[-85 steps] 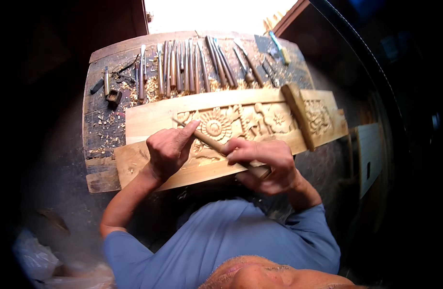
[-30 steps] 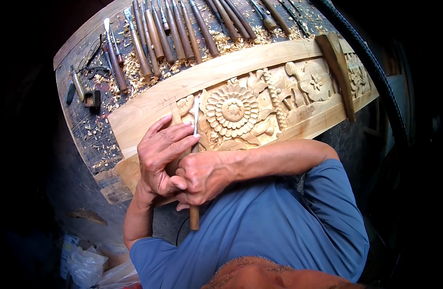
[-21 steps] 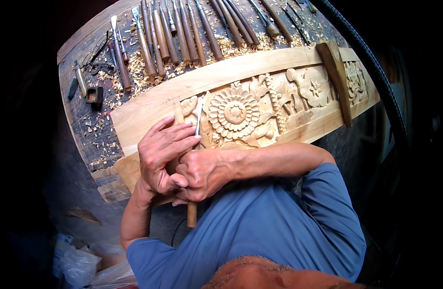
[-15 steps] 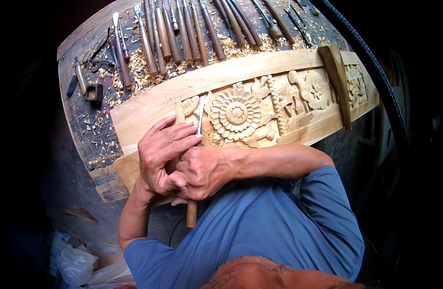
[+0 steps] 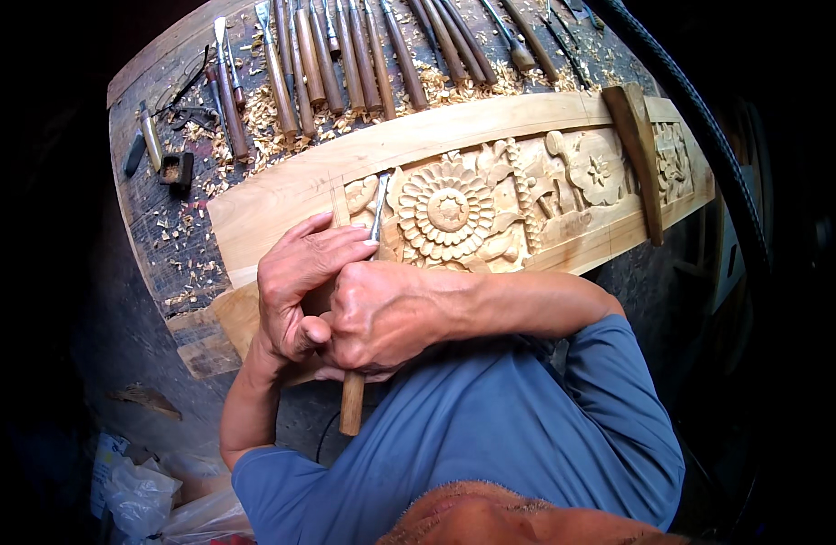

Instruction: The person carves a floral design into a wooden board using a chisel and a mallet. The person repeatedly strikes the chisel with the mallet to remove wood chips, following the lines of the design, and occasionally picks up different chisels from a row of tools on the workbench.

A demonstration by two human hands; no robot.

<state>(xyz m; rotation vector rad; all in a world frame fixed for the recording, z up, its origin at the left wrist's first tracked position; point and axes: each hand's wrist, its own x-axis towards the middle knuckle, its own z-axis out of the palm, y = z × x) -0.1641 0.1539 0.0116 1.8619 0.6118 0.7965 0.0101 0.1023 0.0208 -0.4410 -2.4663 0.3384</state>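
A wood carving chisel [image 5: 379,211] lies slanted over the carved wooden panel [image 5: 277,204], its metal blade on the relief just left of a round flower [image 5: 447,211]. My right hand [image 5: 382,313] is closed in a fist around its wooden handle, whose butt end sticks out below. From the left, my left hand [image 5: 295,280] reaches across with its fingers laid close together against the chisel's shank. Its thumb is bent beside my right knuckles. The panel under both hands is hidden.
Several chisels and gouges [image 5: 354,59] lie in a row along the far side of the bench [image 5: 159,241], among wood shavings [image 5: 282,136]. A wooden bar [image 5: 638,154] crosses the panel's right part. A dark cable [image 5: 700,100] hangs at right. Plastic bags [image 5: 141,495] lie lower left.
The chisel's handle end has swung slightly left, and its blade tip has shifted slightly up. My right fist has turned with it. My left thumb has moved a little left.
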